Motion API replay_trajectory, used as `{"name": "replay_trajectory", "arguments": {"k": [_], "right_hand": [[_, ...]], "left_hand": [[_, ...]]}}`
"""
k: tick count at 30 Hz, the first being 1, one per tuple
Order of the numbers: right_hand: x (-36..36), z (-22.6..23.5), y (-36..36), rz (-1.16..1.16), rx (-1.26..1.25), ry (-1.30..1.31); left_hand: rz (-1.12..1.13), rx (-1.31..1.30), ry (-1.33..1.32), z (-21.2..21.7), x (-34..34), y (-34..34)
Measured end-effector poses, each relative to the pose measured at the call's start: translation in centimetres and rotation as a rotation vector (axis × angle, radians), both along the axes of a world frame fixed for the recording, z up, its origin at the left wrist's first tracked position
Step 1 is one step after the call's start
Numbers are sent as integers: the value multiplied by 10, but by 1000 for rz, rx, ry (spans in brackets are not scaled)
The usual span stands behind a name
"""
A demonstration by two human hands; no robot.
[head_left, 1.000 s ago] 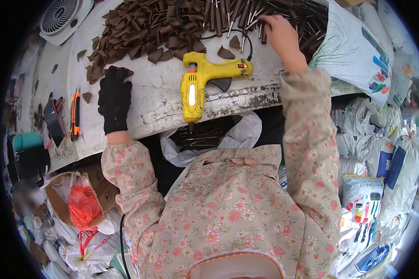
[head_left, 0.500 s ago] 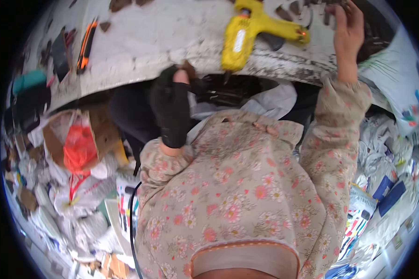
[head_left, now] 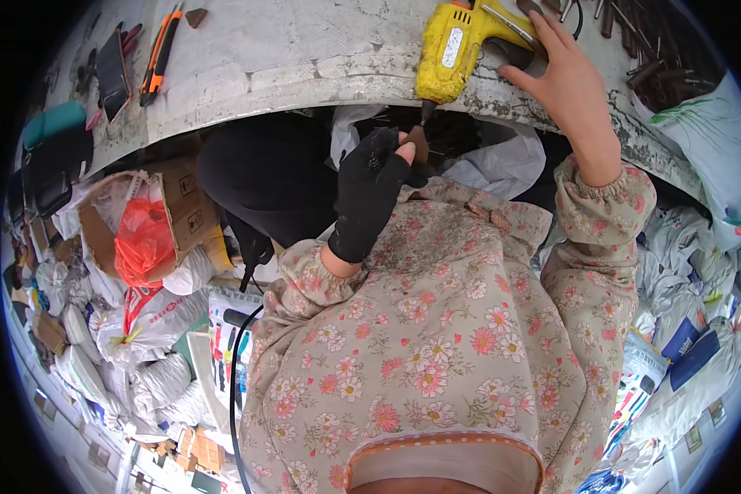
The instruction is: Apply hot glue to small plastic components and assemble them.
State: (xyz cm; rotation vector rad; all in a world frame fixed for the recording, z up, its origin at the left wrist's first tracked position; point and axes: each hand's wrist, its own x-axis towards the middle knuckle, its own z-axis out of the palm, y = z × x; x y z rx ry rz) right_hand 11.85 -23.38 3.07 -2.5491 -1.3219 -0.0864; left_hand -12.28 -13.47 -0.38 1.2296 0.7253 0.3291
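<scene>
My left hand (head_left: 372,177), in a black fingerless glove, is closed on a small flat brown piece (head_left: 418,145). The piece sits just below the dark nozzle of a yellow glue gun (head_left: 446,53), which lies on the worktable with its tip over the near edge. My bare right hand (head_left: 575,92) is over the gun's handle, thumb apart from the forefinger. A thin silver metal rod (head_left: 509,22) with a darker end slants across the handle and runs in under these fingers. How they grip it is partly hidden.
An orange and black utility knife (head_left: 161,56) lies at the table's left. Brown sticks with metal ends (head_left: 665,74) are heaped at the right, beside a white plastic bag (head_left: 708,148). A cardboard box (head_left: 191,198) with a red bag stands below, left. Wrapped packages crowd both sides.
My right hand has come left from the heap to the glue gun's handle, bringing the metal rod. My left hand has moved right, carrying the brown piece to the nozzle.
</scene>
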Motion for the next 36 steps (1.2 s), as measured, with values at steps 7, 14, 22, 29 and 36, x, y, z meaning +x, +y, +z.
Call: {"name": "replay_trajectory", "arguments": {"k": [7, 14, 22, 29, 36], "right_hand": [[-8, 24, 5, 51, -6, 55], [3, 21, 2, 73, 51, 161], [-68, 33, -34, 152, 245, 1050], [-86, 53, -49, 397, 191, 986], [-87, 79, -44, 391, 29, 907]], "left_hand": [[73, 38, -21, -6, 8, -5], [55, -52, -40, 5, 7, -3], [285, -453, -90, 19, 7, 1], [282, -852, -64, 32, 16, 5], [334, -839, -13, 27, 8, -1]]}}
